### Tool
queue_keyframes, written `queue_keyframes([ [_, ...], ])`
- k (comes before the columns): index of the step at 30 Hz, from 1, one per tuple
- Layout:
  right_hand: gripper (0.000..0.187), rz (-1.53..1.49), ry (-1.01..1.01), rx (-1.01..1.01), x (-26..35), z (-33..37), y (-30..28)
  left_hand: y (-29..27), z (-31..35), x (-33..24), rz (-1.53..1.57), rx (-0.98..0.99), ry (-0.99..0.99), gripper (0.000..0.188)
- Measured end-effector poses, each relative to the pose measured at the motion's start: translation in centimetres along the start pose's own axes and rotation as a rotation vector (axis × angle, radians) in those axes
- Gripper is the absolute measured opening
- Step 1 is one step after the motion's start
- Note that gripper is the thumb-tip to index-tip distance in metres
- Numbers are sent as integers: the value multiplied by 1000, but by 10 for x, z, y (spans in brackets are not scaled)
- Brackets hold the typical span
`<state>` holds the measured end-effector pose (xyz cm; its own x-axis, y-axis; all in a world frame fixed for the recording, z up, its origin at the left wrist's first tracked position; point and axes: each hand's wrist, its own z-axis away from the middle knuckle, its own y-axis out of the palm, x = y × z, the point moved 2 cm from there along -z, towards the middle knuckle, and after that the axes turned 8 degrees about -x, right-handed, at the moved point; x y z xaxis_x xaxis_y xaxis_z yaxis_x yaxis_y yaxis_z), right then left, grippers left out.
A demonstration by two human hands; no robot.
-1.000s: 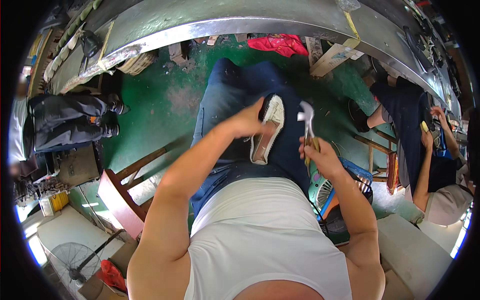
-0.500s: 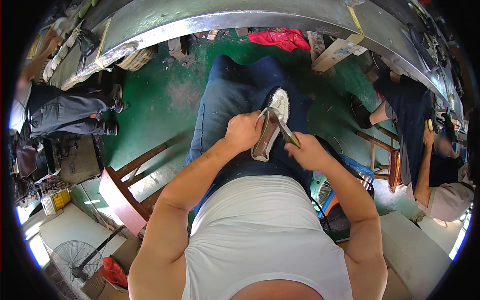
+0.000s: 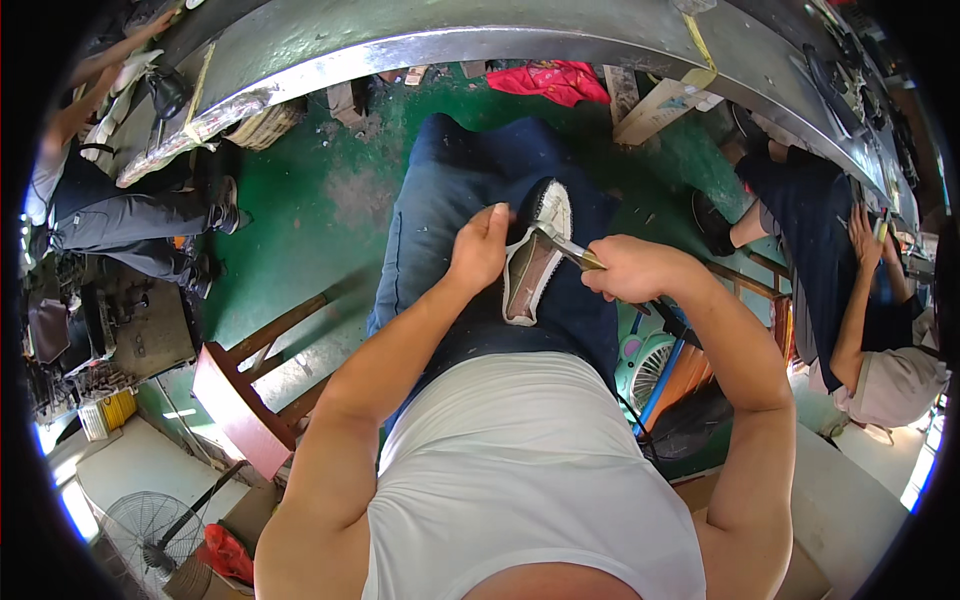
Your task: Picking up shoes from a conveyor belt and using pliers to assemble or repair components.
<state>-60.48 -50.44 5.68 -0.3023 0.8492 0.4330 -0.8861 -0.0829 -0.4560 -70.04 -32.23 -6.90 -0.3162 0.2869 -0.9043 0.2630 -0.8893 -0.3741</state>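
A shoe (image 3: 527, 285) lies sole up on my lap, over dark blue cloth. Its toe points away from me; a pale band runs round the brown middle, and a whitish patch covers the front. My right hand (image 3: 632, 268) is closed round the handles of metal pincers (image 3: 566, 246), whose head rests across the shoe's waist. On the shoe's left side my left hand (image 3: 480, 247) is closed against its edge, thumb raised and fingertips partly hidden.
A metal-edged workbench (image 3: 440, 42) curves across the far side, with red cloth (image 3: 552, 82) below it. People sit at left and right. A wooden stool (image 3: 245, 400) stands at left, a small green fan (image 3: 645, 365) at right and a larger fan (image 3: 150, 530) behind left.
My right hand has moved right and a little farther away, and the pincers lie flatter across the shoe. My left hand has slid slightly left, its thumb lifted.
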Motion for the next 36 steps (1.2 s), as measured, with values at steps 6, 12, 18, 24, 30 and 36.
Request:
queue_keyframes([
  [6,25,6,-158,-272,-1,-28,48,-3,9,41,1151,331,-540,54],
  [12,22,-829,112,-258,1,-41,102,-6,5,26,962,170,-556,65],
  [18,22,-1225,12,-54,-32,-44,112,2,2,20,841,105,-563,66],
  [24,29,-1174,15,170,-69,-34,73,10,-6,6,564,87,-533,83],
  [30,24,-593,21,46,-45,-18,20,7,-6,6,436,2,-557,96],
  [36,43,-473,-358,-488,-18,-26,12,4,-4,-10,296,-90,-568,75],
])
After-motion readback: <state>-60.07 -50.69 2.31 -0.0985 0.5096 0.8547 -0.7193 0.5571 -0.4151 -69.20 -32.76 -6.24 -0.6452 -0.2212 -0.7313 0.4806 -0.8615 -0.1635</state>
